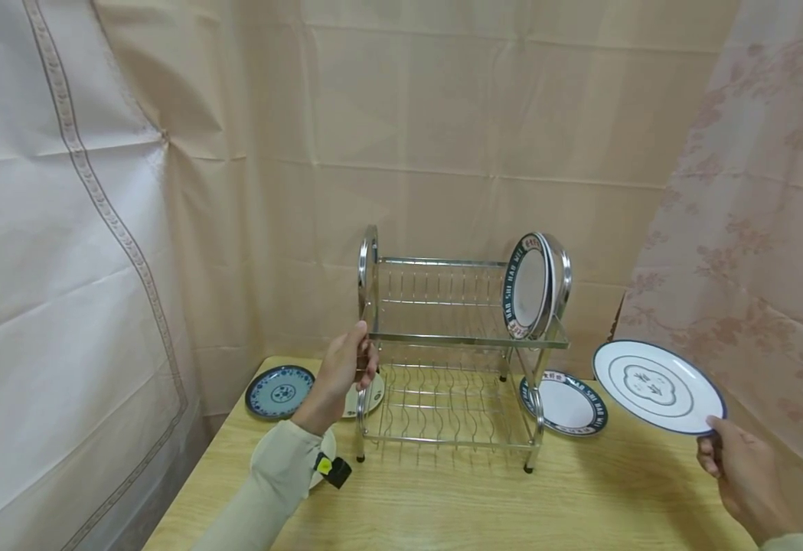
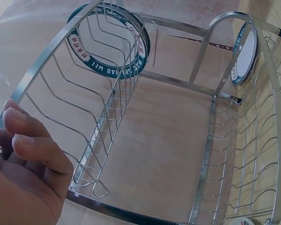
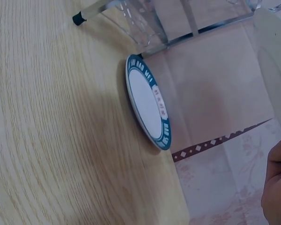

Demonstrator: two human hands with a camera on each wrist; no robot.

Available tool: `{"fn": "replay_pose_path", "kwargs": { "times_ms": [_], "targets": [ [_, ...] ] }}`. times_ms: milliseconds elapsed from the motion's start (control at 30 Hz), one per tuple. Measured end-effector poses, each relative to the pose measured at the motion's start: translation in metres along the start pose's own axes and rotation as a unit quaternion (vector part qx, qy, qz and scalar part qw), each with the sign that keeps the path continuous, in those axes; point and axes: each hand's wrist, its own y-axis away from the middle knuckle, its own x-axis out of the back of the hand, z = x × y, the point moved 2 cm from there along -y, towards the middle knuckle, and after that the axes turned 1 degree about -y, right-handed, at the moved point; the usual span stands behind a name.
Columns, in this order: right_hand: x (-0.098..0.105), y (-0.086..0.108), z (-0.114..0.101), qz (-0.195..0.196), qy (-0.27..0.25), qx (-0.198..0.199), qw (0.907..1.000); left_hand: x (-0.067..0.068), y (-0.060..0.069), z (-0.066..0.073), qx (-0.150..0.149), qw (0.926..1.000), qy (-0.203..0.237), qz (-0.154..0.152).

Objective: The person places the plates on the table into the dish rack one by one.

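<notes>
My right hand (image 1: 745, 467) grips the rim of a white plate (image 1: 659, 386) with a thin blue edge and a dark central motif, held tilted to the right of the rack. In the right wrist view only a pale part of this plate (image 3: 275, 56) shows. My left hand (image 1: 349, 367) is by the front left upper corner of a two-tier metal dish rack (image 1: 470, 340), its fingers loosely curled. Nothing shows within those fingers (image 2: 40, 150); whether they touch the rack's rail is unclear. Green-rimmed plates (image 1: 528, 283) stand upright at the upper tier's right end.
Another green-rimmed plate (image 1: 569, 403) lies right of the rack on the wooden table (image 1: 435, 505). Left of the rack lie a blue patterned plate (image 1: 280, 392) and a pale plate (image 1: 376, 394); another pale plate (image 1: 328, 444) is partly hidden under my left forearm. Curtains (image 1: 442, 115) hang behind.
</notes>
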Motion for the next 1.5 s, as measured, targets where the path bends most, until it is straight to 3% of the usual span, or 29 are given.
{"fn": "replay_pose_path", "kwargs": {
  "times_ms": [267,633,1167,1500],
  "targets": [
    [-0.009,0.007,-0.002,-0.023,-0.015,0.002,0.9996,0.0,0.001,-0.001,0.013,0.9999,0.005,0.007],
    [-0.022,0.01,-0.015,-0.039,-0.045,0.022,0.998,0.0,0.001,-0.001,0.009,0.9999,0.005,0.006],
    [-0.04,0.02,-0.03,-0.099,-0.138,0.043,0.9846,0.0,-0.001,-0.001,0.006,0.9999,0.012,0.001],
    [-0.053,0.027,-0.041,-0.117,-0.15,0.045,0.9807,-0.001,0.0,-0.001,-0.015,0.9998,0.012,0.0]
  ]
}}
